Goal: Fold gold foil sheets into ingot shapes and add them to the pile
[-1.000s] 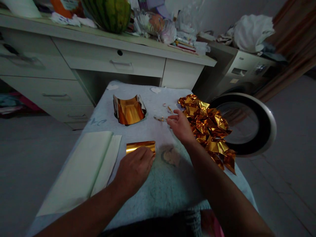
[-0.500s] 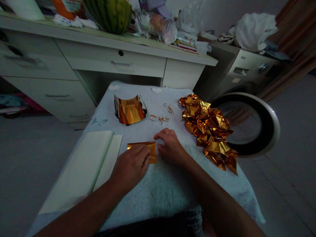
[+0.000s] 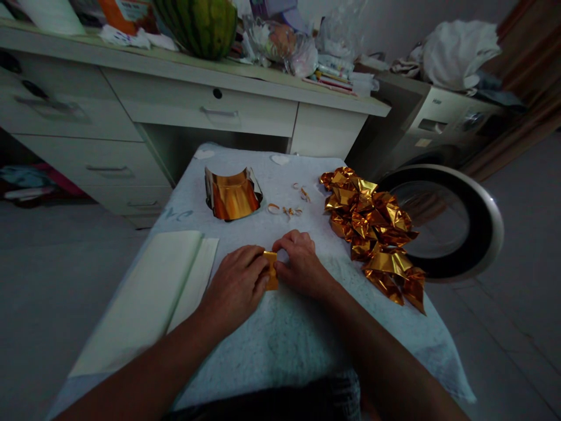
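- Left edge of the counter (image 3: 274, 351): our folded pale paper (image 3: 135, 292) is just lying there, same as a second ago.
- Far-left corner area: the curved gold foil stack (image 3: 234, 197) hasn't budged either.
- Toward the near edge, left hand (image 3: 234, 285) has shifted right and covers more now; its grip looks closed on the small foil piece (image 3: 272, 283).
- That piece sits mid-counter between our hands, only its right end peeking out.
- Farther back, the curly foil bits (image 3: 287, 211) lie loose, nobody touching them.
- Right hand (image 3: 301, 264) is the big change: it left those bits and its fingertips meet the piece's right end. Can't tell if that grip is pinching, but we'd call it two-handed work now.
- Right edge: crumpled foil heap (image 3: 366, 216), unchanged.
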A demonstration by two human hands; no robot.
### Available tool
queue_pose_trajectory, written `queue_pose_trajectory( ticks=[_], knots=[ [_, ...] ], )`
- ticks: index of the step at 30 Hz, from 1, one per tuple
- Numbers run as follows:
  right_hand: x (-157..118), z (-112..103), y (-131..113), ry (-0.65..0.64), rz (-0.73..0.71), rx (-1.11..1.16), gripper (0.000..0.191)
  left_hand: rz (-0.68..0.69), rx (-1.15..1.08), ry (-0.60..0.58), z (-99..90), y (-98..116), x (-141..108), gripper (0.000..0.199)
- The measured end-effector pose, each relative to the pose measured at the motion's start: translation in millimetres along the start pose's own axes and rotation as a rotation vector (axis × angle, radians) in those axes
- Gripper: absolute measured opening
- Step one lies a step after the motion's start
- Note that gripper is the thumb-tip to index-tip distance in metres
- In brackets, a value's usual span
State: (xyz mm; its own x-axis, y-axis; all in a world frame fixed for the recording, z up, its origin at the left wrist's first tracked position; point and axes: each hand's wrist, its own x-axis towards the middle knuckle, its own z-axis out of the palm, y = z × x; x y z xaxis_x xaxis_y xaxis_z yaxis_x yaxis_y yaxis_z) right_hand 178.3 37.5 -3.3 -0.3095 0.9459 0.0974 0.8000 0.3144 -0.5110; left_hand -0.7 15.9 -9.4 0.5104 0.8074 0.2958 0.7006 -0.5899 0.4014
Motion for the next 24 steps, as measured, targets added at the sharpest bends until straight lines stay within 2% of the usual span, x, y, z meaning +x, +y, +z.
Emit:
queue_pose_trajectory(
  ticks=[4, 11, 20, 24],
  knots=[
    [1.1, 3.1, 0.1, 0.007, 0.004, 0.013, 0.020, -0.039, -0.004, -0.014, -0.2, -1.3, 4.2, 0.014],
    [4.3, 8.1, 0.6, 0.043, 0.044, -0.032, 0.026, -0.062, 0.008, -0.041, -1.1, -1.5, 8.0, 0.012],
    [5.9, 8.1, -3.4, 0.042, 0.031, -0.009, 0.011, -0.108, 0.025, -0.001, 0.0, -2.4, 7.7, 0.029],
    [4.8, 6.5, -3.4, 0.074, 0.040, 0.011, 0.021, -0.102, 0.038, -0.006, 0.2, -3.6, 7.9, 0.033]
  ],
)
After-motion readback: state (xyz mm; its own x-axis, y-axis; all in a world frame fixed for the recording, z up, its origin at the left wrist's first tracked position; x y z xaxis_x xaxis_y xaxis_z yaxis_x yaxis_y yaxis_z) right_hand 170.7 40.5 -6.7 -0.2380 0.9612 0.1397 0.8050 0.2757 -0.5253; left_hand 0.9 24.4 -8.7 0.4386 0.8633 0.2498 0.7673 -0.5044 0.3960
